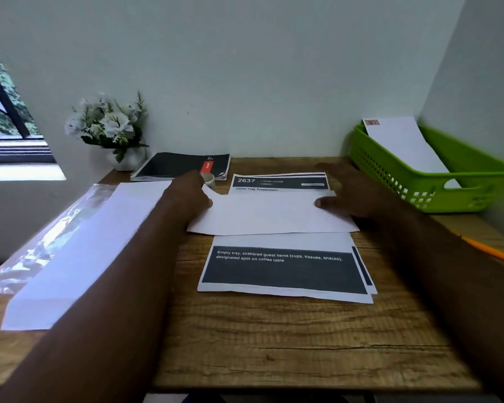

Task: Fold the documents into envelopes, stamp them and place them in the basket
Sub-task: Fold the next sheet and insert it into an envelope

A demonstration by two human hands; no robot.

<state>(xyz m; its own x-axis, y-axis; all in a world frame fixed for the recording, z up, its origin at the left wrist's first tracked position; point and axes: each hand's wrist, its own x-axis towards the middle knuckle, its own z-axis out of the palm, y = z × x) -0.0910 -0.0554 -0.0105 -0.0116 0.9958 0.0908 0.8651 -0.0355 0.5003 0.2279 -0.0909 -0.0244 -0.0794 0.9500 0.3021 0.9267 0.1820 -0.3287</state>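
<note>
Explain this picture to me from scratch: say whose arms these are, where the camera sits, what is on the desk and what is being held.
There is no machine here. A person wears one camera on the head, looking down, so both arms are theirs. The left hand and right hand press on a folded white sheet lying across printed documents on the wooden desk. Neither hand has a closed grip on anything; the fingers rest flat on the paper. Blank envelopes lie on the left beside clear plastic wrap. At the back stand white flowers and a black notebook. On the right, a green basket already holds one stamped envelope.
</note>
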